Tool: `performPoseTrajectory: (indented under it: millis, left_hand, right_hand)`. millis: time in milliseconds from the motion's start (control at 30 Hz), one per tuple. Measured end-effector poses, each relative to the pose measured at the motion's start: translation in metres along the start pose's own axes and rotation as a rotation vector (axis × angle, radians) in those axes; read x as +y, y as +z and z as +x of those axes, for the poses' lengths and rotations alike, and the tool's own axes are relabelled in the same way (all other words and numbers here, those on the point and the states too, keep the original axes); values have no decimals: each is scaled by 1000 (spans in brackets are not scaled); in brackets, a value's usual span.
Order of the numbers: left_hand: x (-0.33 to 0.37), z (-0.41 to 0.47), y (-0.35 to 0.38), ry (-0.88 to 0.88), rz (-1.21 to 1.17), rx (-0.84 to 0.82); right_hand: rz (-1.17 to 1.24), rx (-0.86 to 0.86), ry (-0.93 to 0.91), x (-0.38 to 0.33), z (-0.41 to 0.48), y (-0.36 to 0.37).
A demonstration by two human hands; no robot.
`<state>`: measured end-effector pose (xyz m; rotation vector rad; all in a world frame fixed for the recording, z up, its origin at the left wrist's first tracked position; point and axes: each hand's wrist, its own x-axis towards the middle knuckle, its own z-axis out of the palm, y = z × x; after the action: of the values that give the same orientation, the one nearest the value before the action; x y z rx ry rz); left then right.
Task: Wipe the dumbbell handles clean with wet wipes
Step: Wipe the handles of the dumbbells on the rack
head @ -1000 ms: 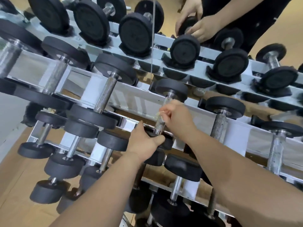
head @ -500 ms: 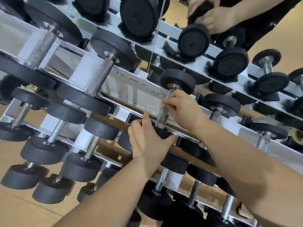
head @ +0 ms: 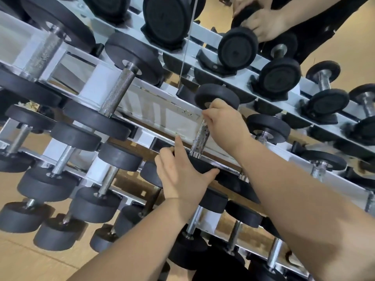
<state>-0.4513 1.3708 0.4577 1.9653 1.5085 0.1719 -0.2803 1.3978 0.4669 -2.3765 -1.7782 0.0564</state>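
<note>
The small dumbbell (head: pixel 197 144) lay on the middle shelf of the rack (head: pixel 158 118), just off the middle of the view toward 3 o'clock. The left hand (head: pixel 182 175) gripped its near black end (head: pixel 203 166), thumb under, fingers over, one finger pointing up to 12 o'clock. The right hand (head: pixel 223 122) was curled round the top of the metal handle (head: pixel 203 130), right below the far black end (head: pixel 217 94). No wipe showed. It may have been hidden inside that hand, but I cannot tell.

What could go wrong? If the left hand let go, hard rubbing might roll the dumbbell off its rail and onto the ones below. The rough handle might tear a thin wipe. A finger might get pinched between the near end and the shelf. The bottom of the handle might get missed.

The rack held rows of dumbbells: a big one (head: pixel 119 90) at 10 o'clock and smaller ones (head: pixel 60 175) at 8 o'clock. Black cradles (head: pixel 215 66) at 1 o'clock each held a round end. No wipe pack was in sight.
</note>
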Motion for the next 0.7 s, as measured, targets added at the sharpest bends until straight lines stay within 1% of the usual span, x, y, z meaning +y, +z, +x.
performPoseTrajectory:
  millis: [33,67,100,167,200,233,300,400,467,500,600,700]
  left_hand:
    - [-1,1,0,-4,2,-5]
    - [-1,2,0,-8,3,-7]
    - [-2,2,0,-9,2,-5]
    - [-3,3,0,1,-3,6]
    - [-4,3,1,5,-3,10]
    - [-4,3,0,7,3,11]
    - [-5,4,0,14,18,4]
    - [-11,8,-1,-3,-49,-23]
    - [-17,16,-5,-20,-108,-52]
    - [-21,21,-7,-19,-117,-72]
    - [-33,35,-15,-27,-158,-158]
    - [-39,44,-20,-25,-191,-223]
  right_hand:
    - [44,25,19,-4,-4,3]
    - [68,34,-4,-10,-11,4]
    - [96,14,-63,-15,-19,7]
    - [203,-92,-174,-21,-36,3]
    - [236,-131,-204,-20,-39,1]
    - [251,-136,-214,-16,-38,-1]
    - [265,-63,-171,-5,-28,3]
    - [363,146,88,1,-13,12]
    - [418,191,187,-8,-19,21]
    - [438,181,188,-14,-26,26]
    - [506,91,91,-30,-49,35]
    - [533,76,97,-29,-41,37]
